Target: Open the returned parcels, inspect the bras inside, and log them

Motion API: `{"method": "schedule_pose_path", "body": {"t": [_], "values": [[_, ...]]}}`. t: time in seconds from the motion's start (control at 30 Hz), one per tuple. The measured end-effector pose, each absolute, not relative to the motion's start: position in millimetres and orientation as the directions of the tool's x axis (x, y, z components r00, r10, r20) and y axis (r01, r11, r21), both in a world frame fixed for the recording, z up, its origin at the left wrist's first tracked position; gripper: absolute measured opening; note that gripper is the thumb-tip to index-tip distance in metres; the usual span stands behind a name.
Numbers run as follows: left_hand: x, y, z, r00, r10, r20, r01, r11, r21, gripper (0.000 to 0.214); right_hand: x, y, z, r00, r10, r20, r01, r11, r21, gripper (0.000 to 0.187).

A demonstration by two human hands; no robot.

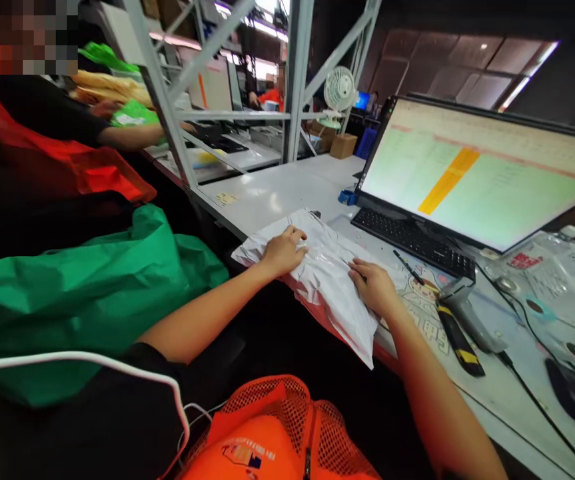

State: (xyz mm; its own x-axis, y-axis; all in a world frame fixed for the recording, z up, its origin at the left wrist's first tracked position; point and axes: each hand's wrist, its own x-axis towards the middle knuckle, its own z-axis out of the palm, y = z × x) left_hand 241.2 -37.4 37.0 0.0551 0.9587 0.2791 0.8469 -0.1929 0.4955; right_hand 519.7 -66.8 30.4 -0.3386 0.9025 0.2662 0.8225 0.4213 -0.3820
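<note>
A white plastic mailing bag [320, 243], wrinkled and glossy, lies at the front edge of the desk, with one corner hanging over it. My left hand [284, 252] rests on the bag's left part, its fingers bent and apart, pressing on the plastic. On the right part of the bag, my right hand [374, 288] is closed, fingers curled together. A thin dark sliver shows at its fingertips, too small to name. Beneath the bag's lower edge a reddish surface is partly visible.
To the right are a monitor [482, 170], keyboard [412, 240], pen [408, 267], barcode scanner [472, 317], yellow-black box cutter [460, 340], mouse [574, 392] and plastic bottle [547, 257]. A metal frame [294, 80] rises behind. Green cloth [82, 293] and a co-worker's arm [132, 135] are left.
</note>
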Motion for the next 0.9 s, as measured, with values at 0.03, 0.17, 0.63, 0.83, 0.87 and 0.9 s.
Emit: {"method": "schedule_pose_path", "body": {"t": [0.03,0.17,0.63,0.83,0.87,0.9], "values": [[242.6,-35.8,37.0,0.095,0.953,0.287,0.862,-0.223,0.456,0.029,521.2,-65.0,30.3,-0.327,0.902,0.281,0.805,0.422,-0.417,0.036],[239.6,-24.2,38.1,0.244,0.931,0.270,0.831,-0.345,0.437,0.020,527.1,-64.3,33.4,-0.216,0.908,0.360,0.721,0.397,-0.568,0.024],[178.5,68.9,42.6,0.277,0.961,-0.016,0.885,-0.248,0.393,0.068,539.7,-19.5,63.0,-0.231,0.945,0.231,0.798,0.320,-0.510,0.015],[195.6,64.6,72.2,0.377,0.874,-0.307,0.858,-0.206,0.470,0.071,526.1,-18.2,53.2,-0.109,0.994,0.029,0.839,0.108,-0.533,0.020],[196.4,62.9,78.4,0.385,0.857,-0.344,0.859,-0.196,0.473,0.077,522.8,-18.9,56.5,-0.106,0.993,0.044,0.839,0.113,-0.532,0.020],[196.4,61.9,83.7,0.395,0.838,-0.377,0.860,-0.192,0.473,0.085,519.2,-18.9,60.2,-0.105,0.992,0.067,0.840,0.125,-0.528,0.019]]}}
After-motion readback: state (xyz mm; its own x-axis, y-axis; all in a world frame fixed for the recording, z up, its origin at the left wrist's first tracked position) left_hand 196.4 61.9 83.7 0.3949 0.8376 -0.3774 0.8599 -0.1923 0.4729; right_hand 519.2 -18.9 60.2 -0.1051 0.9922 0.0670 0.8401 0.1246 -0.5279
